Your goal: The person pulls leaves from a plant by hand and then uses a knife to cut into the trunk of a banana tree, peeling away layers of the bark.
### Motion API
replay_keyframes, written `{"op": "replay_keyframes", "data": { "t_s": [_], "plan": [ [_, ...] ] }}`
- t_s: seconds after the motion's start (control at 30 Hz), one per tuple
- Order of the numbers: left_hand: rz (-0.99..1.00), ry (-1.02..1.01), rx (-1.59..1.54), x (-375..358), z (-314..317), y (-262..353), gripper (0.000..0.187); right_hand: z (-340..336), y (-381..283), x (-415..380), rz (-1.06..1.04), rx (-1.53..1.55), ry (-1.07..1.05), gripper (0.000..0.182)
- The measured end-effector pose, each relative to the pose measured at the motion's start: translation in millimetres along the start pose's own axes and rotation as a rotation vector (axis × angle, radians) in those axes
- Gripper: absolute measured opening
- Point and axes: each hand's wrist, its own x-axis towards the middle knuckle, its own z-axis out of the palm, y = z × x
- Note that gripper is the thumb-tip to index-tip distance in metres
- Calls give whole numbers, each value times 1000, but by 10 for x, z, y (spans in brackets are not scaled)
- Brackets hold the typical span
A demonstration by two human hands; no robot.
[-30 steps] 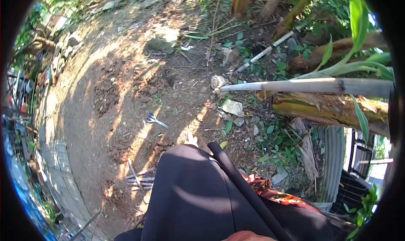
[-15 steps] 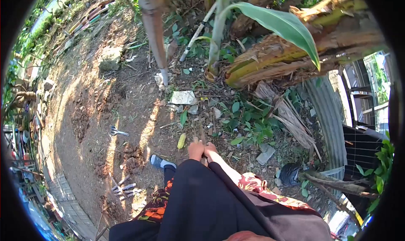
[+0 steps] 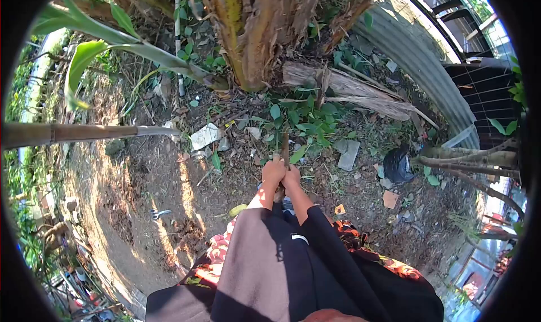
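Observation:
My left hand [image 3: 274, 171] and my right hand [image 3: 292, 177] are closed close together around a slim brown stick-like shaft [image 3: 285, 145], held out in front of me over the soil. Its far end points at low green leaves [image 3: 310, 122], and I cannot make out whether it touches them or what tip it has. Just left of my forearms lies a yellow oblong thing [image 3: 238, 210], partly behind my sleeve. A pale stone block [image 3: 205, 136] rests ahead to the left, and a flat grey slab [image 3: 348, 154] to the right.
A banana trunk [image 3: 248, 46] stands ahead, with dry fallen stem pieces [image 3: 355, 91] beside it. Scissors [image 3: 159, 214] lie on the soil at left, below a bamboo pole [image 3: 90, 132]. Corrugated sheeting [image 3: 422, 57], a black plastic bag [image 3: 398, 165] and branches [image 3: 473, 158] are at right.
My view has turned to the right, so the trunk and pole appear swung leftward. Both hands stay on the shaft, which now reaches toward the low leaves.

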Motion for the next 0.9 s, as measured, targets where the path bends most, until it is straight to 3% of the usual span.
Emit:
{"op": "replay_keyframes", "data": {
  "t_s": [0.1, 0.2, 0.33, 0.4, 0.57, 0.73, 0.8, 0.9],
  "plan": [
    [-93, -3, -46, 88, -48, 230, 53, -74, -308, -58, 83, 68, 31, 32],
    [-6, 37, -17, 65, -130, 395, 54, -88, -560, -147, 76, 59, 87, 32],
    [-58, 37, -10, 224, -56, 425, 55, -75, -419, 101, 9, 134, 78, 31],
    [-95, 81, -61, 248, 16, 485, 55, -88, -218, 361, -46, -15, 113, 32],
    [-76, 103, -10, 337, 182, 807, 54, -378, -615, 266, -13, 98, 182, 34],
    [-85, 131, -26, 498, 446, 1165, 52, -699, -654, 730, -26, 106, 112, 27],
    [-102, 129, -47, 531, 548, 1317, 52, -882, -762, 808, -89, -60, 105, 25],
    [-87, 148, -131, 586, 709, 1508, 52, -1080, -841, 975, -181, -49, 135, 33]
  ]
}}
